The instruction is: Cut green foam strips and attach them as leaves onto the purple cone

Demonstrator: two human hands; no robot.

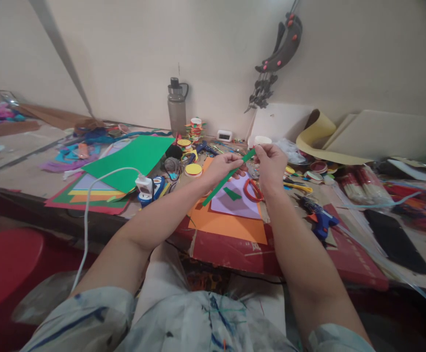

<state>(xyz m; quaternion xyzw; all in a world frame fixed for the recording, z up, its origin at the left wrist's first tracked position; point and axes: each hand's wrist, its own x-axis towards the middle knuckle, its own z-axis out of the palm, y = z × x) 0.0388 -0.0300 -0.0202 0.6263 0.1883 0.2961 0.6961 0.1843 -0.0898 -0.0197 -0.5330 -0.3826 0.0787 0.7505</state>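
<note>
A narrow green paper strip runs slantwise between my two hands, above the sheets on the table. My left hand is closed on its middle part, and the lower end hangs free to the left. At the upper end, my right hand pinches the strip between thumb and fingers. Below them lies a lilac sheet on an orange sheet. A small green paper scrap rests on the lilac sheet. Red-handled scissors lie beside it, near my right wrist, their blades hard to make out.
Green card tops a stack of coloured sheets at left. A white plug and cable cross near my left arm. A blue glue gun and black phone-like slab lie right. A bottle stands by the wall.
</note>
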